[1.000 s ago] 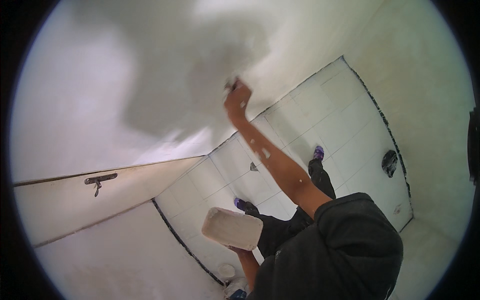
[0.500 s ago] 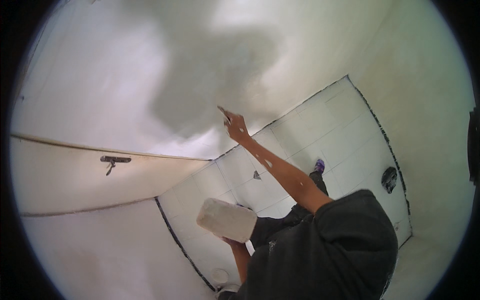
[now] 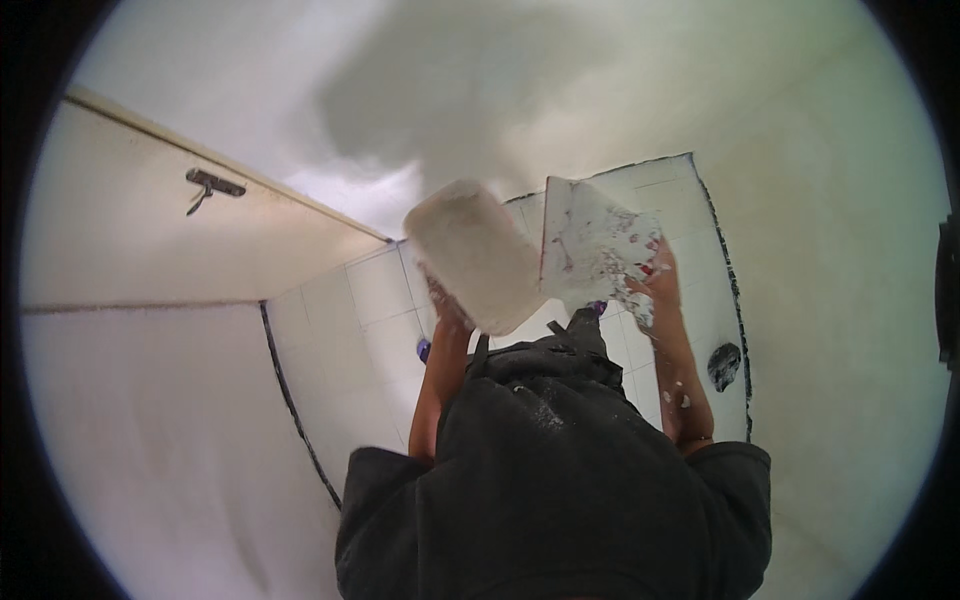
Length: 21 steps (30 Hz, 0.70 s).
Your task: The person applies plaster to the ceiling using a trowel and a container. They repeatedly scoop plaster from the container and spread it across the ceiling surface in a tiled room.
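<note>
My left hand (image 3: pixel 447 304) grips a rounded, rectangular off-white slab (image 3: pixel 472 255), either a plasterer's hawk or a shallow tub; which one I cannot tell. Its pale face is turned up toward me, and most of my fingers are behind it. In my right hand (image 3: pixel 658 277) is a broad-bladed putty knife (image 3: pixel 595 235), its blade spotted and smeared with white compound. The blade's left edge is beside the slab's right side; whether they touch is unclear. White splashes dot my right forearm.
A pale wall (image 3: pixel 560 110) with my shadow on it rises ahead. At the left is a door (image 3: pixel 130 220) with a metal handle (image 3: pixel 213 186). White floor tiles (image 3: pixel 385 290) have a dark border, and a dark lump (image 3: pixel 724 367) lies on them at the right.
My right hand has drawn the putty knife back from the wall, to the right and toward me. My left hand has lifted the slab up beside it. The view has turned.
</note>
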Motion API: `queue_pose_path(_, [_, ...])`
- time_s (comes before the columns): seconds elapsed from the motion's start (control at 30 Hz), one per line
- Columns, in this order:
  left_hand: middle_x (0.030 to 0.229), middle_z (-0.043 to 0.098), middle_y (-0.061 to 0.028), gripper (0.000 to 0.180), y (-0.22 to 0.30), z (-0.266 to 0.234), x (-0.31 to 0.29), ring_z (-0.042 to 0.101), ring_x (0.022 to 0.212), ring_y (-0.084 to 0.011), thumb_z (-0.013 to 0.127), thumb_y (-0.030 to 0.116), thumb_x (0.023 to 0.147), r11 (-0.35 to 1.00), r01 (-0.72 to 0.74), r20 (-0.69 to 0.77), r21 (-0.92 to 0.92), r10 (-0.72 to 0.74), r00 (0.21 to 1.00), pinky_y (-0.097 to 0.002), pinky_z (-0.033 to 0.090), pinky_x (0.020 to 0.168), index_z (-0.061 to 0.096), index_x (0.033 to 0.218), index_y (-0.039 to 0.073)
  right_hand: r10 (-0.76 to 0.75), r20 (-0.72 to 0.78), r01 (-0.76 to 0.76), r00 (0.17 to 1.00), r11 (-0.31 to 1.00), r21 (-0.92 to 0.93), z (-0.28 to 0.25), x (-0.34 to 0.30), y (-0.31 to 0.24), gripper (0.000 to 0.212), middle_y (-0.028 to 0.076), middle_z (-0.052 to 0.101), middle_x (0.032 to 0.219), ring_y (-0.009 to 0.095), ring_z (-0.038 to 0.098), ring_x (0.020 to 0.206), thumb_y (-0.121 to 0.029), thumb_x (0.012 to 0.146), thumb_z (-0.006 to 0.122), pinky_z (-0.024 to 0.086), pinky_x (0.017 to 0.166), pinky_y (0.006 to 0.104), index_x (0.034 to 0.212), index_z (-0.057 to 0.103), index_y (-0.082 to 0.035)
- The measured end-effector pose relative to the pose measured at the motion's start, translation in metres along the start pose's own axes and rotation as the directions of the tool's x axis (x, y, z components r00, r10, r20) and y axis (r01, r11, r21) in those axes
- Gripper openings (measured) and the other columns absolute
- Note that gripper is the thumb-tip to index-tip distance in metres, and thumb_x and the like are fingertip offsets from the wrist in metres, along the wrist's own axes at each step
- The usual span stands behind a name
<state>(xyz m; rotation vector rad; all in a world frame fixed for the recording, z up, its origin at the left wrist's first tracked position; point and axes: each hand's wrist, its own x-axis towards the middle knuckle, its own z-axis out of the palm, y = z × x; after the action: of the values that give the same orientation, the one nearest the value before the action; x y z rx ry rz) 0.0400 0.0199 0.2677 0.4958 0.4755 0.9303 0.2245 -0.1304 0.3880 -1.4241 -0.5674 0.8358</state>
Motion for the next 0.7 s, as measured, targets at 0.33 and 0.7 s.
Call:
queue_pose_path(0.33, [0.118,0.04,-0.0132,0.082,0.0,0.045,-0.011,0.045,0.102,-0.0296,0.041,0.066,0.068,0.975,0.187,0.173,-0.121,-0.165,0.971,-0.0425,0.043,0.082,0.027,0.125,0.009,-0.058,0.277,0.27,0.959,0.479,-0.835,0.079,-0.006,-0.055,0.051,0.02,0.056,0.079,0.037,0.052,0.079,-0.01,0.066,0.06,0.039,0.073,0.0421,0.111,0.04,0.001])
queue_pose_path(0.7, [0.118,0.041,-0.0116,0.081,0.004,0.025,-0.036,0.045,0.102,-0.0271,0.036,0.069,0.068,0.987,0.153,0.053,-0.046,-0.15,0.987,-0.042,0.042,0.083,0.03,0.124,0.01,-0.064,0.366,0.321,0.928,0.635,-0.703,0.09,-0.015,-0.016,0.045,0.018,0.057,0.085,0.036,0.049,0.079,-0.012,0.062,0.063,0.037,0.075,0.0389,0.103,0.05,0.0])
